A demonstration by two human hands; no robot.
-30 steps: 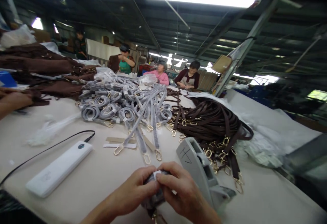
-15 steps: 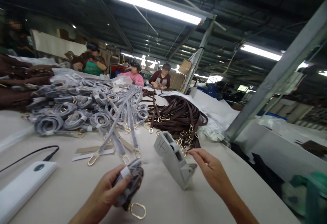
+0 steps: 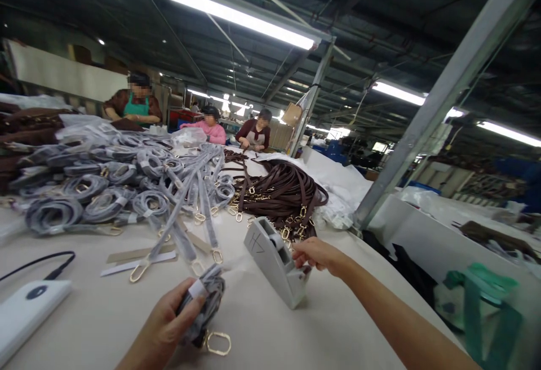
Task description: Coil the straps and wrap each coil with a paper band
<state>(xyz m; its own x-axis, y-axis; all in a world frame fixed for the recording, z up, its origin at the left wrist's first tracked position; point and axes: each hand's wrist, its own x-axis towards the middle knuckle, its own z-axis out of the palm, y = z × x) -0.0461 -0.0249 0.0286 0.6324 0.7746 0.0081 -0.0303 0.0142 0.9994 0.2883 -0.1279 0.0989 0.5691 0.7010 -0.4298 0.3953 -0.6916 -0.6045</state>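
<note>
My left hand (image 3: 165,319) grips a coiled strap (image 3: 211,297) in clear plastic wrap, with a white band round it under my thumb. A gold oval clasp (image 3: 218,343) hangs from the coil over the table. My right hand (image 3: 319,255) is at the near, cutting end of a grey tape dispenser (image 3: 270,263), its fingers curled together. Whatever those fingertips pinch is too small or hidden to make out. Beyond the dispenser lies a heap of dark brown straps (image 3: 279,190) with gold clasps. Several plastic-wrapped coils (image 3: 110,204) are piled at the left.
A white power bank (image 3: 38,308) with a black cable (image 3: 54,271) lies at the left front. Flat tan and white strips (image 3: 139,260) rest near the wrapped straps. Several co-workers (image 3: 137,102) sit across the table. A metal post (image 3: 414,139) rises at the right.
My right hand has moved in from beside the dispenser to its cutting end, fingers curling more. The left hand still holds the coiled strap. The whole view has shifted slightly.
</note>
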